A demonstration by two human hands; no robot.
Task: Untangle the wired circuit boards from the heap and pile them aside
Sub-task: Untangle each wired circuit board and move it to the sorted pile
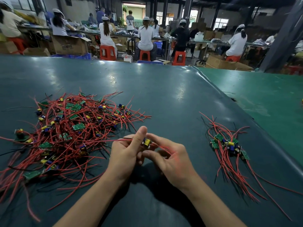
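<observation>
A dark teal desk (147,82) shines with overhead light; a brighter green desk (262,95) adjoins it on the right. Beyond, workers (146,36) in white caps sit on red stools (107,52) along long benches (124,36). Cardboard boxes (70,45) stand on the floor. Daylight enters through a far doorway (133,9) and windows (221,22).
</observation>
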